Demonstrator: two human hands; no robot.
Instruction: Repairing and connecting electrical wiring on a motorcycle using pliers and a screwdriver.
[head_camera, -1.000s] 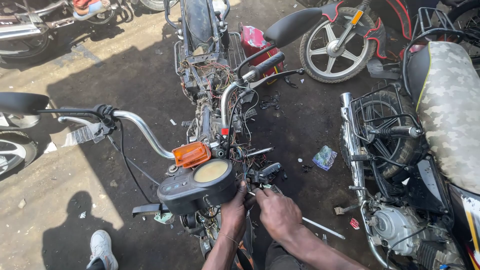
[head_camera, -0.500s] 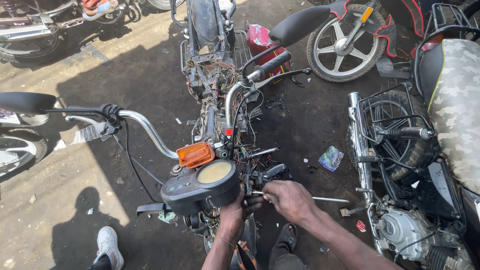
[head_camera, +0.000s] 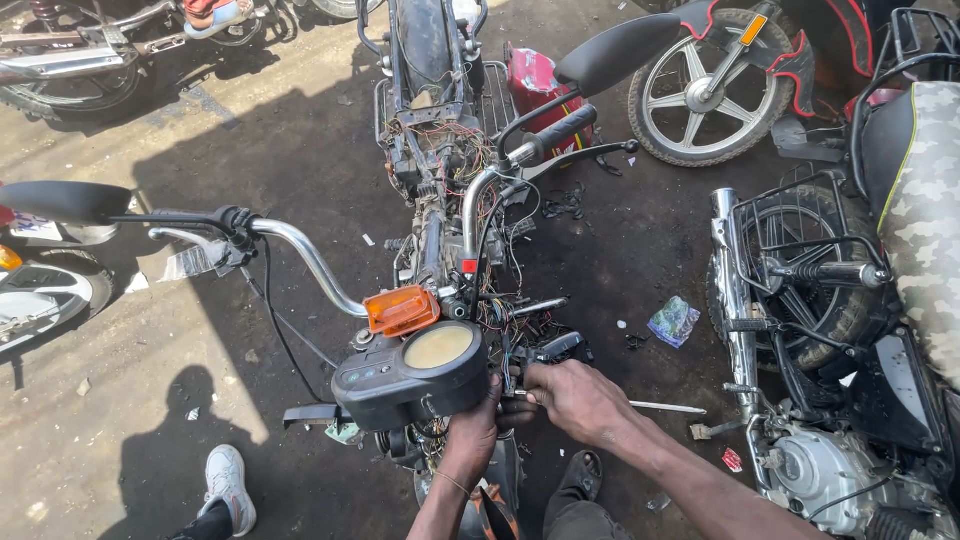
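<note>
While the left hand (head_camera: 472, 432) curls its fingers around the underside of the dark instrument cluster (head_camera: 412, 375), the right hand (head_camera: 578, 398) just beside it pinches a thin metal rod (head_camera: 665, 407) that sticks out sideways. The cluster sits at the stripped motorcycle's front, below the orange turn signal (head_camera: 401, 309) and chrome handlebar (head_camera: 305, 262), with loose wires (head_camera: 510, 318) tangled behind.
</note>
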